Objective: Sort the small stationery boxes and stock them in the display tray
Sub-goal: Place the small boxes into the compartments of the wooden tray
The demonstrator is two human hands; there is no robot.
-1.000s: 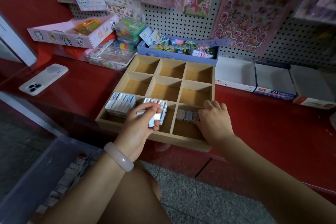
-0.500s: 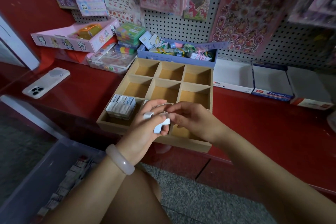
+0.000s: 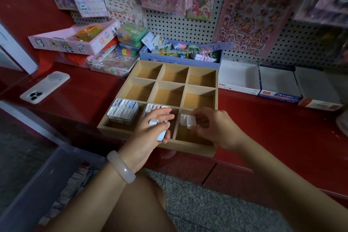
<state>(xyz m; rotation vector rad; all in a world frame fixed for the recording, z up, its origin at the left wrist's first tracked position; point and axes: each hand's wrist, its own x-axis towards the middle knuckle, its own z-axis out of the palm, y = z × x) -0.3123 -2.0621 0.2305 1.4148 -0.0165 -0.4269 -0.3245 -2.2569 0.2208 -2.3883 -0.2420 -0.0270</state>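
Note:
A wooden display tray with nine compartments sits on the red shelf. Its front left compartment holds a stack of small white and blue boxes. More boxes lie in the front middle compartment, partly hidden by my left hand, which holds a few small boxes over that compartment. My right hand pinches one small white box above the front right compartment. The six rear compartments are bare.
A clear plastic bin with several small boxes stands on the floor at lower left. A white phone lies on the shelf at left. Open white cartons stand right of the tray, a blue box of clips behind it.
My right hand came from the front right compartment to my left hand, took one small box from it, and now carries that box back to the right.

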